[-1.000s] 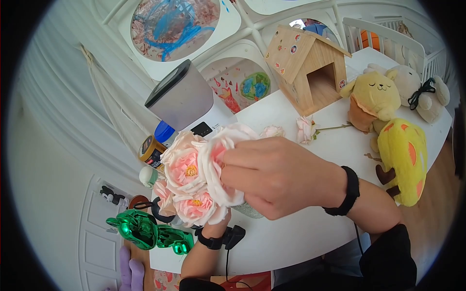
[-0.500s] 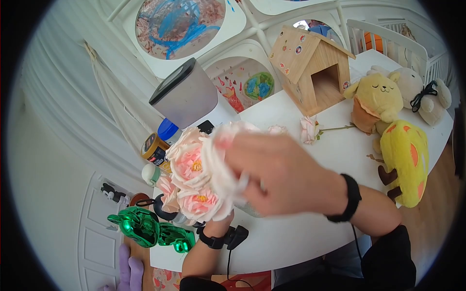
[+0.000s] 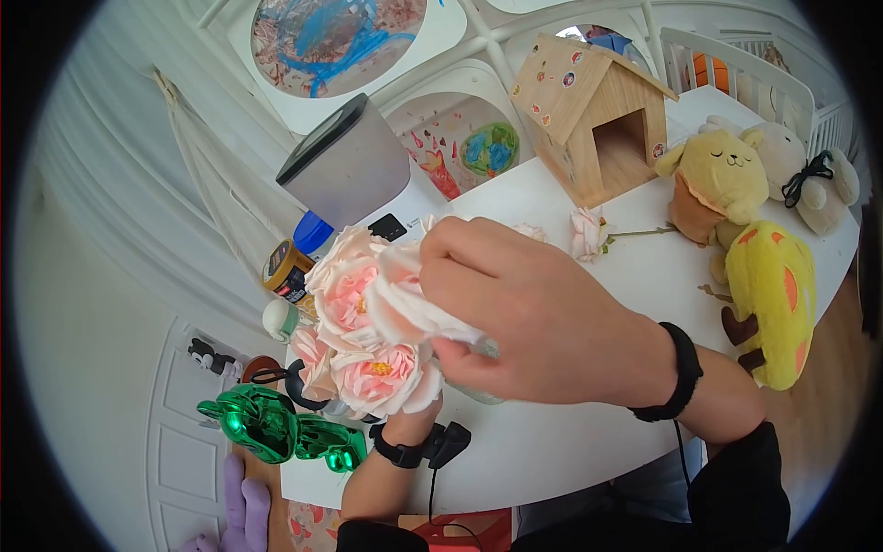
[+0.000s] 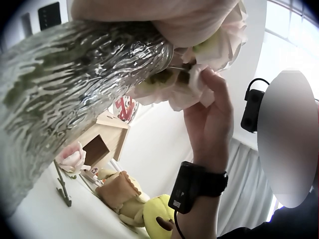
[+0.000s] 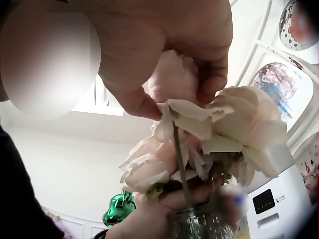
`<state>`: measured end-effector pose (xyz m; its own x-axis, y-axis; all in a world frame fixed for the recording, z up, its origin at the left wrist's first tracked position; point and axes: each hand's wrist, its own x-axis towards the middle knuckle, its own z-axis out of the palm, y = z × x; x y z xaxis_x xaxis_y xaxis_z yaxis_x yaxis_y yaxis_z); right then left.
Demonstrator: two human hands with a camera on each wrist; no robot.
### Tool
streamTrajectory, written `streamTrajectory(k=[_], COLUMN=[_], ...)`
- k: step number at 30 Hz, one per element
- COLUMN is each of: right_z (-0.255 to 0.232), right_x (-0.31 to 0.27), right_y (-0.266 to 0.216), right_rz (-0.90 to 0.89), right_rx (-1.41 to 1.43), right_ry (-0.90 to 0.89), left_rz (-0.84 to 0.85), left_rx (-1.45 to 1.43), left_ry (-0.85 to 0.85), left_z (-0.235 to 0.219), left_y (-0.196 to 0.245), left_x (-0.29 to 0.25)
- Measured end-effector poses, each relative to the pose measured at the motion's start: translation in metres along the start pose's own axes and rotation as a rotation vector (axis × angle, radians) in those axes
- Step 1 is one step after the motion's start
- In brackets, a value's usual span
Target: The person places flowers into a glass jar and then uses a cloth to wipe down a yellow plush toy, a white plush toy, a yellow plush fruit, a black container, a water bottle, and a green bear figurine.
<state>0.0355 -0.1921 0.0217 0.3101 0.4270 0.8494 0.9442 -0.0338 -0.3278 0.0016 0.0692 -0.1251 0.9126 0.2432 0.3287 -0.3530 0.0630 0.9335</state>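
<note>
A ribbed clear glass vase point(image 4: 75, 84) holds several pale pink artificial flowers point(image 3: 377, 373) with yellow centres. My left hand point(image 5: 144, 214) grips the vase around its neck, just under the blooms; in the head view the flowers hide most of that hand. With thumb and fingers my right hand point(image 3: 543, 313) pinches the petals of one pink flower point(image 5: 172, 77) on the right side of the bunch. Its thin green stem point(image 5: 180, 159) runs down into the vase mouth.
On the white table point(image 3: 570, 451) lies a loose pink rose point(image 3: 587, 233) with its stem. Behind stand a wooden house point(image 3: 593, 120) and a grey bin point(image 3: 345, 166). Plush toys point(image 3: 773, 294) sit at right, a shiny green figure point(image 3: 262, 423) at left, near jars point(image 3: 287, 270).
My right hand has shifted and turned a little at the bunch, and the pinched flower has tilted with it, facing more to the left. The left hand stays at the vase.
</note>
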Motion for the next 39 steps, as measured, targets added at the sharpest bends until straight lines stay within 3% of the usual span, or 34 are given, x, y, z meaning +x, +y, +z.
streamTrajectory(k=[4,5,8,10,18,20,21,22,23,24,26,28,30,34,36,39], right_z=[0.02,0.024,0.025,0.017,0.03,0.02,0.011,0.0,0.0,-0.003,-0.01,-0.009,-0.014,0.007,0.009,0.01], right_x=[-0.008,-0.009,-0.008,-0.005,-0.01,-0.008,-0.007,-0.005,-0.001,-0.002,-0.009,-0.029,-0.037,-0.056,-0.056,-0.053], right_y=[0.013,0.015,0.012,0.005,0.029,0.029,0.033,0.037,0.054,0.069,0.094,0.123,0.127,0.137,0.138,0.135], right_rz=[-0.011,-0.011,-0.036,0.137,0.125,0.127,0.175,0.23,0.221,0.225,0.441,0.584,0.892,0.866,0.824,0.824], right_rx=[-0.111,-0.111,-0.086,-0.197,-0.209,-0.193,-0.074,0.04,0.119,0.114,-0.111,-0.475,-0.446,-0.509,-0.522,-0.496], right_ry=[-0.052,-0.05,0.057,0.083,0.152,0.184,0.179,0.178,0.302,0.299,0.36,0.052,-0.456,-0.52,-0.429,-0.44], left_rz=[-0.008,-0.006,0.029,0.064,0.153,0.004,0.188,0.123,0.099,0.076,0.085,0.095,0.098,0.094,0.069,0.057], left_rx=[0.023,0.013,0.015,0.01,-0.029,0.077,0.104,0.25,0.219,0.187,0.194,0.205,0.224,0.189,0.186,0.183], left_ry=[-0.015,-0.084,-0.098,-0.111,-0.226,-0.138,-0.099,-0.184,-0.193,-0.198,-0.145,-0.097,-0.107,-0.104,-0.126,-0.137], left_z=[0.002,0.012,0.016,0.019,0.041,0.039,0.047,0.071,0.069,0.068,0.079,0.082,0.08,0.081,0.079,0.079], left_y=[0.003,0.022,0.034,0.039,0.034,0.037,0.033,0.061,0.062,0.061,0.065,0.066,0.066,0.065,0.066,0.068], left_x=[-0.002,-0.002,-0.003,-0.004,-0.001,0.006,0.0,0.002,0.002,0.002,-0.001,-0.002,-0.001,0.0,0.0,0.0])
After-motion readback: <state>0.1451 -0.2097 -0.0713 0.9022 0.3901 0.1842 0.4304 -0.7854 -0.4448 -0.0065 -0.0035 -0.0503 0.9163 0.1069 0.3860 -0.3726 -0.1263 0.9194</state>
